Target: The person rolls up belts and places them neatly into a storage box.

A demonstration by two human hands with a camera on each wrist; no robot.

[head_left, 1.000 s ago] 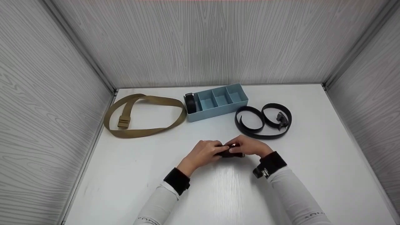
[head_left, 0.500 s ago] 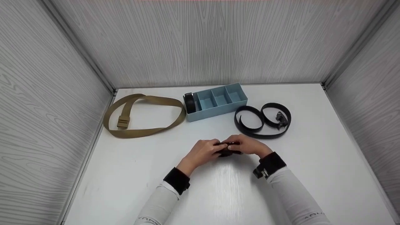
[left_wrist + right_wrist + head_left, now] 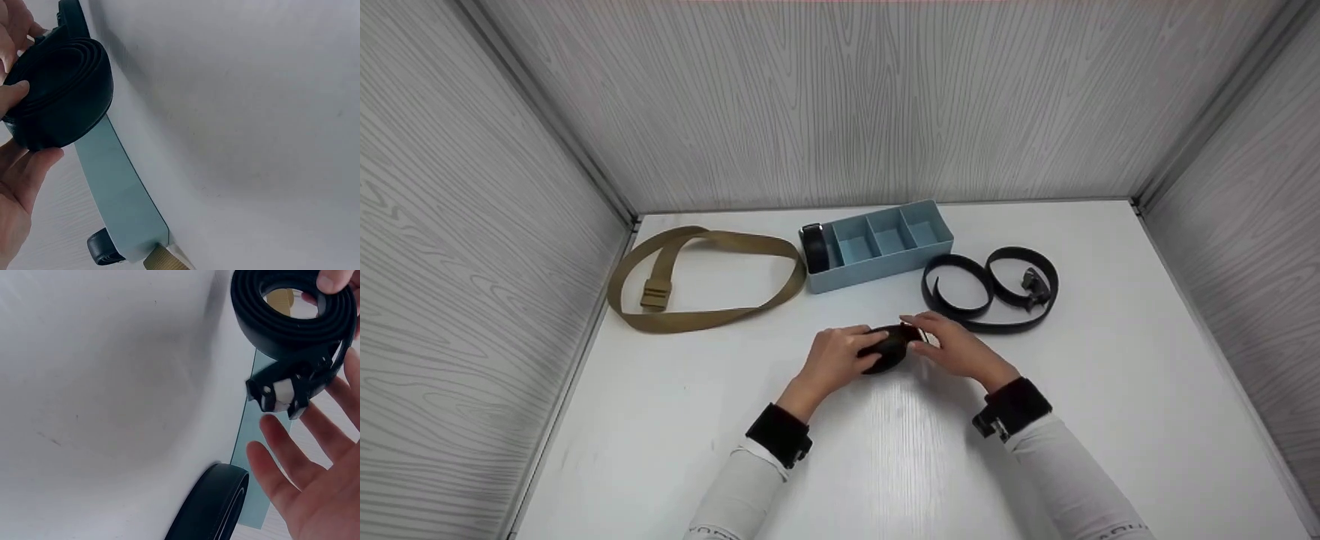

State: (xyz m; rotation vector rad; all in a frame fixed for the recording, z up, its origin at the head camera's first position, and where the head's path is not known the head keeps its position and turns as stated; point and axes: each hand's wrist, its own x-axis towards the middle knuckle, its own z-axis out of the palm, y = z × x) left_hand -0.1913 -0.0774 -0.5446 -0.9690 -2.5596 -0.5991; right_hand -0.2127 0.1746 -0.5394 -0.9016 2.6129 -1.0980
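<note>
Grey wood-grain walls [image 3: 840,97] close in on three sides of the white surface [image 3: 1110,390] where we work. Near the middle of it, our left hand [image 3: 834,360] grips a rolled black belt [image 3: 889,348]; the left wrist view shows the thumb and fingers curled round the tight coil [image 3: 59,90]. Our right hand [image 3: 960,351] sits just at 3 o'clock of the roll with its fingers spread and nearly straight, and in the right wrist view the palm [image 3: 320,495] is opened wide beside the belt's buckle [image 3: 287,389], which hangs off the coil. Whether the fingertips touch the buckle we cannot tell.

At 12 o'clock from our hands stands a light blue divider tray [image 3: 885,264] with four compartments in a row. Its leftmost compartment holds another rolled black belt [image 3: 814,246] standing on edge; the other three show only their blue floor. At 10 o'clock of our hands, a tan webbing belt [image 3: 712,279] lies in a wide loose loop on the surface, its buckle [image 3: 655,292] lying inside the loop at the left. At 2 o'clock, a loose black belt [image 3: 991,288] lies curled in two open loops, just right of the tray, with its dark buckle [image 3: 1033,285] toward the right side.
</note>
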